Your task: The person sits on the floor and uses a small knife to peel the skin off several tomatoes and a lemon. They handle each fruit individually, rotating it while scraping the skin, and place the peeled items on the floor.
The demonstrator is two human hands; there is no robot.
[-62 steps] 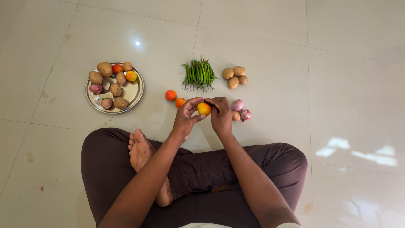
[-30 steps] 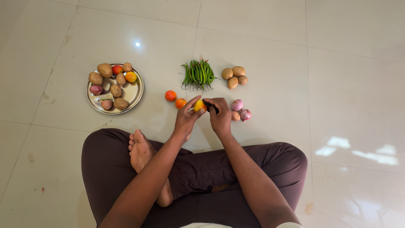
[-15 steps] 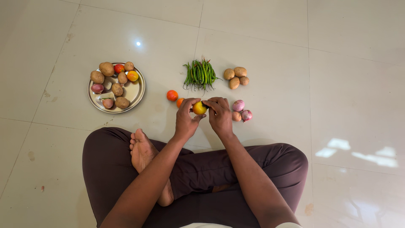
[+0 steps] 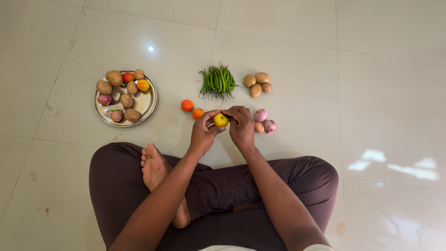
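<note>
I sit cross-legged on a pale tiled floor. My left hand (image 4: 202, 132) and my right hand (image 4: 241, 128) meet just above the floor, and both grip a small yellow-orange tomato (image 4: 220, 120) between their fingertips. Two more orange tomatoes (image 4: 192, 109) lie on the tiles just left of my left hand. A few reddish onions (image 4: 263, 122) rest right beside my right hand.
A round steel plate (image 4: 147, 103) at the left holds potatoes, onions and tomatoes. A bunch of green chillies (image 4: 216, 82) and a small heap of potatoes (image 4: 258, 83) lie beyond my hands. My bare foot (image 4: 153, 167) rests on my dark trousers.
Both hands have stayed together on the tomato, turning it slightly; it now shows more of its yellow side. Nothing else on the floor has moved.
</note>
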